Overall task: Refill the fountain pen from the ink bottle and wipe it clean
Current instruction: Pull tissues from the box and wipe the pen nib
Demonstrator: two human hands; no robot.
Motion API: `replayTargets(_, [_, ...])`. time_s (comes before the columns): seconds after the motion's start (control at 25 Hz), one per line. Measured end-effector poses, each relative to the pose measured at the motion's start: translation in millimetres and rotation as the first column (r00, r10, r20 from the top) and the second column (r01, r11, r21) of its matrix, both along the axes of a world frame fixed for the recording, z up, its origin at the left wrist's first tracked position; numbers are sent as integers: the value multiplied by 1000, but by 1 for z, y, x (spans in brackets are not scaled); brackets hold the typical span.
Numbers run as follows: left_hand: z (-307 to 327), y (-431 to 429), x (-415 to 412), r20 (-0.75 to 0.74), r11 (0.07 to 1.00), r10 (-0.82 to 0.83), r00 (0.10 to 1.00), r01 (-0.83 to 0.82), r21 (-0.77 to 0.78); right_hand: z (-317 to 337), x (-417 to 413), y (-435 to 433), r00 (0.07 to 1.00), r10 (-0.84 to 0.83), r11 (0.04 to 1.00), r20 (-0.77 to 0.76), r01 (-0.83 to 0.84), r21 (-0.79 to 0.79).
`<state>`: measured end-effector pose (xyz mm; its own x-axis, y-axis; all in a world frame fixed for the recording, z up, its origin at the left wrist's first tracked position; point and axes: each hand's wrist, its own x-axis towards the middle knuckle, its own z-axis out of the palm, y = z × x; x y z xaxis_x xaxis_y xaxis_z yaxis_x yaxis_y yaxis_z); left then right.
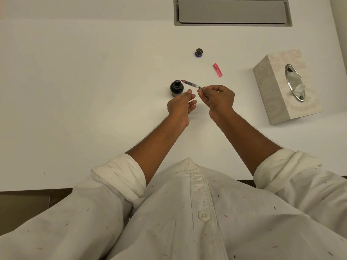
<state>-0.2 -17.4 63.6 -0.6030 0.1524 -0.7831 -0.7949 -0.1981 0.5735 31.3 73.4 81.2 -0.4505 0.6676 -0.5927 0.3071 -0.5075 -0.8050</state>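
The fountain pen [191, 84] is pinched at its end by the right hand [217, 99], nib beside the open ink bottle [176, 88]; the left hand [181, 106] is held open, unbraced; the bottle could be tipped, ink spilled.

- No writing can be read anywhere from where I stand.
- The ink bottle [176, 88] has a label low on its side, too small and dim to make out.
- The tissue box [285, 87] shows only a pale pattern.
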Motion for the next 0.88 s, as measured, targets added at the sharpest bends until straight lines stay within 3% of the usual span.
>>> replayTargets(0.6, [12,6,-5,-15,980,118,993,-114,162,6,17,-11,993,16,995,-115,-26,-93])
replayTargets(0.88, [21,5,-2,-73,981,112,991,-99,165,11,22,-12,983,-59,970,-175,15,-243])
